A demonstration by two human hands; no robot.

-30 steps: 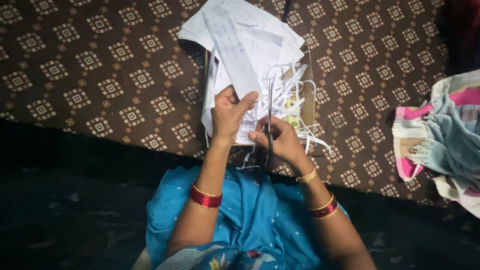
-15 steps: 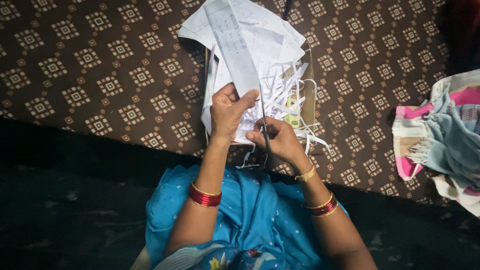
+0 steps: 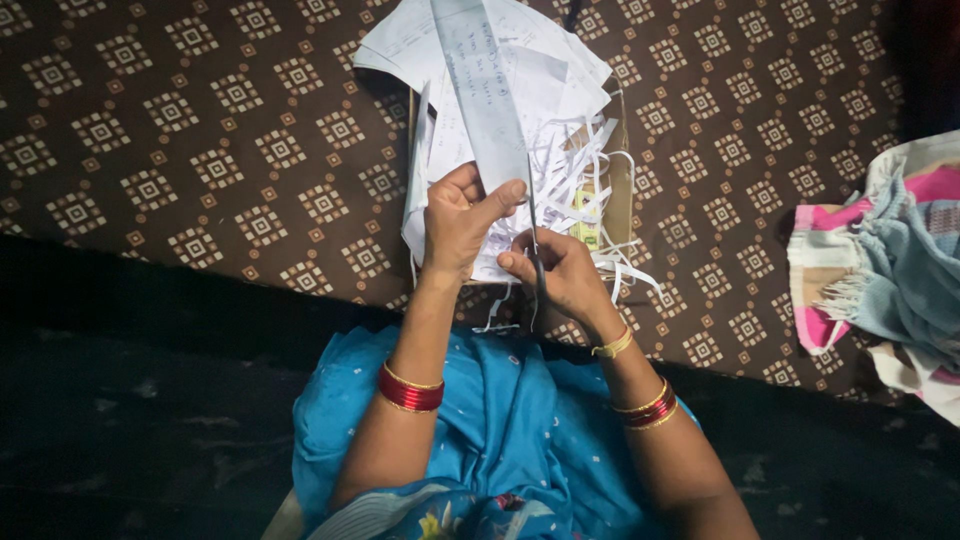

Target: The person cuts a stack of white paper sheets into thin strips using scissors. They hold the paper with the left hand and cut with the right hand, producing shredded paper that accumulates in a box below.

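Paper strip (image 3: 487, 100) pinched in the left hand (image 3: 458, 222), scissors (image 3: 535, 250) gripped in the right hand (image 3: 560, 275), at the centre of the frame.

The strip rises from the left thumb and fingers toward the top edge, over a cardboard box (image 3: 620, 185) heaped with white sheets and thin paper shreds (image 3: 590, 165). The blades stand just beside the strip's right edge (whether they are parted is too dark to tell). The box sits on a brown patterned cloth (image 3: 200, 130); folded pink and blue fabric (image 3: 890, 260) lies at the right.
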